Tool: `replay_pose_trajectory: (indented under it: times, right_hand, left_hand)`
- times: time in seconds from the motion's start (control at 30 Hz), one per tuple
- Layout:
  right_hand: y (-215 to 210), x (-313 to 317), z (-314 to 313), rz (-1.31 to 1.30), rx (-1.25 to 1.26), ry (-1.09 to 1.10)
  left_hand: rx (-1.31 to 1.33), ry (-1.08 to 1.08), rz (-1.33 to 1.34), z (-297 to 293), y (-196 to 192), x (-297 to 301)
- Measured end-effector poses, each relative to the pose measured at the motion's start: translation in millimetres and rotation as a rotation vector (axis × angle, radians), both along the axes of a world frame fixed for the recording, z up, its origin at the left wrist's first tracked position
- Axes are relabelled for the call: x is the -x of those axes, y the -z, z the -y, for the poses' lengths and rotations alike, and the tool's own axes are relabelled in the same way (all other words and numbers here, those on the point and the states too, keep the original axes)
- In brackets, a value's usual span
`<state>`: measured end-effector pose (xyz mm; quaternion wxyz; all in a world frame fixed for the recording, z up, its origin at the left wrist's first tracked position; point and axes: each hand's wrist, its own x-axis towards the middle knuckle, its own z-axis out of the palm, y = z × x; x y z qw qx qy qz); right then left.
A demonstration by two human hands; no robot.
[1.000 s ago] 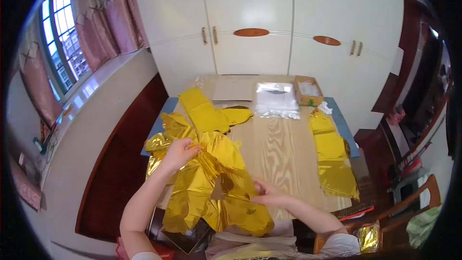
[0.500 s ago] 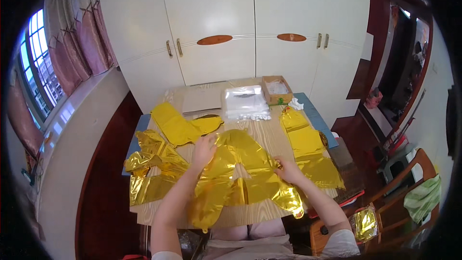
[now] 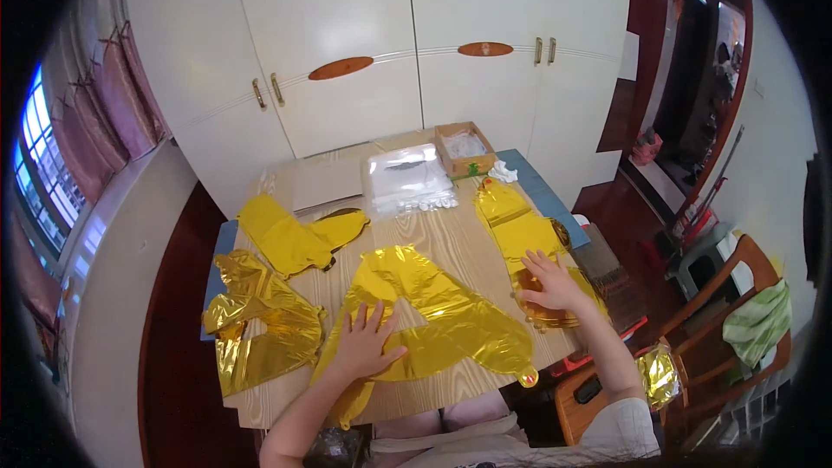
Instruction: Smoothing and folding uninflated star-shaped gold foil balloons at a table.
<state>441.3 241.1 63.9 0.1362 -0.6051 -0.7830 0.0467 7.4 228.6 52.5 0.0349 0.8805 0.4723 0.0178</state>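
A flat gold foil balloon, shaped like a letter A with a small tab at its lower right tip, lies spread on the wooden table in front of me. My left hand rests on its left leg, palm down with fingers spread. At the right, my right hand lies open on a pile of folded gold foil balloons, partly covering the near end. Left of the middle balloon sits a crumpled gold foil balloon. Behind that one is a more smoothly folded gold foil balloon.
Along the back of the table are a grey-beige flat sheet, a stack of clear plastic bags and a small open cardboard box. White crumpled tissue lies beside the box. A wooden chair holding a green cloth stands right.
Both hands have let go of the middle balloon's edges, and it now lies flatter. My right hand has moved right onto the balloon pile; my left has slid nearer. The view has shifted right.
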Motion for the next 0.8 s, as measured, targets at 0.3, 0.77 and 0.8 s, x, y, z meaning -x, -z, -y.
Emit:
replay_pose_trajectory:
  times: [0.3, 0.77, 0.8]
  right_hand:
    - [40, -21, 2, 0.036, -0.017, 0.008]
    - [45, -15, -2, -0.097, -0.14, 0.076]
    - [45, -15, -1, -0.105, -0.137, 0.084]
  left_hand:
    - [-0.025, 0.035, 0.02, -8, 11, -9]
    - [-0.057, 0.466, 0.278, -52, -23, -147]
    - [-0.046, 0.51, 0.312, -55, -18, -162]
